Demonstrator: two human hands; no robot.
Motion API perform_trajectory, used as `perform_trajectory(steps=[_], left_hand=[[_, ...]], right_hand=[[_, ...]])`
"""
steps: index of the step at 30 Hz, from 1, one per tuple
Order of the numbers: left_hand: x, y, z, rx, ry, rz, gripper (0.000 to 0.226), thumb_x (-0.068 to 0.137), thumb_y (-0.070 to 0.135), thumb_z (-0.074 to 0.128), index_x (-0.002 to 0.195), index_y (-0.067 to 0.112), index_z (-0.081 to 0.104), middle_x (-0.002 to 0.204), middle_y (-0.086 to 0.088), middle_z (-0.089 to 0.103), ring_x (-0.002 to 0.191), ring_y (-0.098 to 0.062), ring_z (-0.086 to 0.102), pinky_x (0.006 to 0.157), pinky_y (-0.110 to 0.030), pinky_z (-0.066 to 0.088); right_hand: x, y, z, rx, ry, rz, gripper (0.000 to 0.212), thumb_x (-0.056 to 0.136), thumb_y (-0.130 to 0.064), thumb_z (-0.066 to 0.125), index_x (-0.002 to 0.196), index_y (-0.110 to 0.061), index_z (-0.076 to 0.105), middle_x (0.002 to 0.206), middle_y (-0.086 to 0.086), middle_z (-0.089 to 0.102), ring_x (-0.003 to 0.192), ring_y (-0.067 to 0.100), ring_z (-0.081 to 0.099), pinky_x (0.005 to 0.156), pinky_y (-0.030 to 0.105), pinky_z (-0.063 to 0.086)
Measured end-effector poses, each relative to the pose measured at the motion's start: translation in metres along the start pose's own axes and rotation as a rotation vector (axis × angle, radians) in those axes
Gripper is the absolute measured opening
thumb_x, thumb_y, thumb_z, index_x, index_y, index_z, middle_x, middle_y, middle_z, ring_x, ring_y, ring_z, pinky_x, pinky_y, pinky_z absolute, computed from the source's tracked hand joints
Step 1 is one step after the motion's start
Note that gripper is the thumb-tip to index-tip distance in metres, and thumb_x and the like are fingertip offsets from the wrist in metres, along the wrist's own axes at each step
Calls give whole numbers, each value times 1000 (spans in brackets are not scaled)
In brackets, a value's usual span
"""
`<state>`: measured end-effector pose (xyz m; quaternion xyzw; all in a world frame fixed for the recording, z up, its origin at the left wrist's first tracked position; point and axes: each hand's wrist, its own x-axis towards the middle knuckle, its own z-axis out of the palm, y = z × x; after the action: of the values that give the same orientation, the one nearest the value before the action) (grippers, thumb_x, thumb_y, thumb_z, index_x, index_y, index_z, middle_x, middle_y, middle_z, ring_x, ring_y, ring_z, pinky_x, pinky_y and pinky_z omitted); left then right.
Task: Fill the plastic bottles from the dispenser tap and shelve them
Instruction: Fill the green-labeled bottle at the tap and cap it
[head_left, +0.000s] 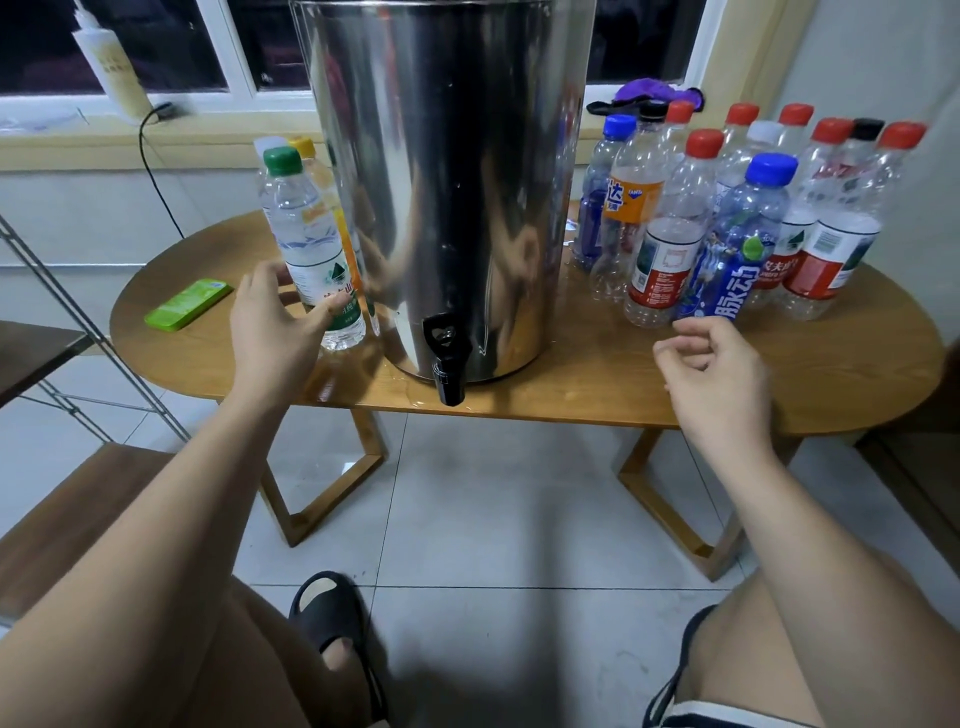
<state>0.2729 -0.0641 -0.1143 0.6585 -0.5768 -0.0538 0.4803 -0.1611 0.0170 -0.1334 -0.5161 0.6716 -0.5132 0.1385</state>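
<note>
My left hand (275, 327) wide beside green-capped bottle (306, 234), seemingly full; right hand (717, 374) loose, empty; right-end bottles (670, 249) look unfilled, unshelved.

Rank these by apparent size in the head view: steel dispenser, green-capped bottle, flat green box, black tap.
1. steel dispenser
2. green-capped bottle
3. flat green box and black tap: they look about alike, so I leave them unranked.

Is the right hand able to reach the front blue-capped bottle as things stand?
Probably yes. The right hand hovers empty just before the front blue-capped bottle, which stands foremost on that side; nothing lies between them.
</note>
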Motion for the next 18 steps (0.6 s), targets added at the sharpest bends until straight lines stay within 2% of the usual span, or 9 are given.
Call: perform_trajectory(steps=[2,4,7,11,14,15,18], left_hand=[[-6,-2,-2,7,6,-16,63,85,45,92,135,25,60,130,4,66,112,-11,67,101,-46,59],[-15,-1,-6,1,-6,-42,63,85,41,92,137,26,57,131,5,67,111,-11,68,98,-46,60],[-32,7,-15,-48,-44,-63,56,90,34,88,135,24,57,123,6,70,103,-9,71,91,-41,60],[-61,20,-18,-102,-185,-40,28,95,30,83,120,27,69,104,11,75,95,-1,70,82,-31,58],[-84,30,-17,-83,-332,6,13,97,29,81,108,29,73,92,11,75,86,-1,69,75,-22,54],[-90,33,-17,-83,-380,21,8,98,29,80,103,30,74,88,10,76,82,-2,69,74,-22,54],[-108,40,-12,-111,-543,46,4,99,30,77,98,28,75,85,7,77,82,-15,73,75,-36,61]], right_hand=[[4,3,2,-35,2,-11,29,98,-31,78,125,-23,69,105,-10,75,92,6,72,83,36,63],[9,5,5,-43,9,-19,32,98,-31,79,126,-22,68,107,-9,75,92,6,72,82,32,61],[20,8,4,-25,82,-11,33,96,-31,80,125,-21,69,107,-7,74,90,6,71,82,30,60],[41,18,-5,-6,249,9,36,92,-35,82,121,-23,65,109,-3,72,85,11,71,78,31,60],[57,29,-11,14,344,59,56,85,-45,87,124,-20,56,119,2,66,94,17,70,73,19,52],[62,33,-11,22,353,78,64,82,-50,88,126,-20,53,123,2,64,101,17,69,76,21,53],[75,43,-9,30,304,126,81,76,-58,91,136,-21,51,135,0,62,115,16,66,96,34,57]])
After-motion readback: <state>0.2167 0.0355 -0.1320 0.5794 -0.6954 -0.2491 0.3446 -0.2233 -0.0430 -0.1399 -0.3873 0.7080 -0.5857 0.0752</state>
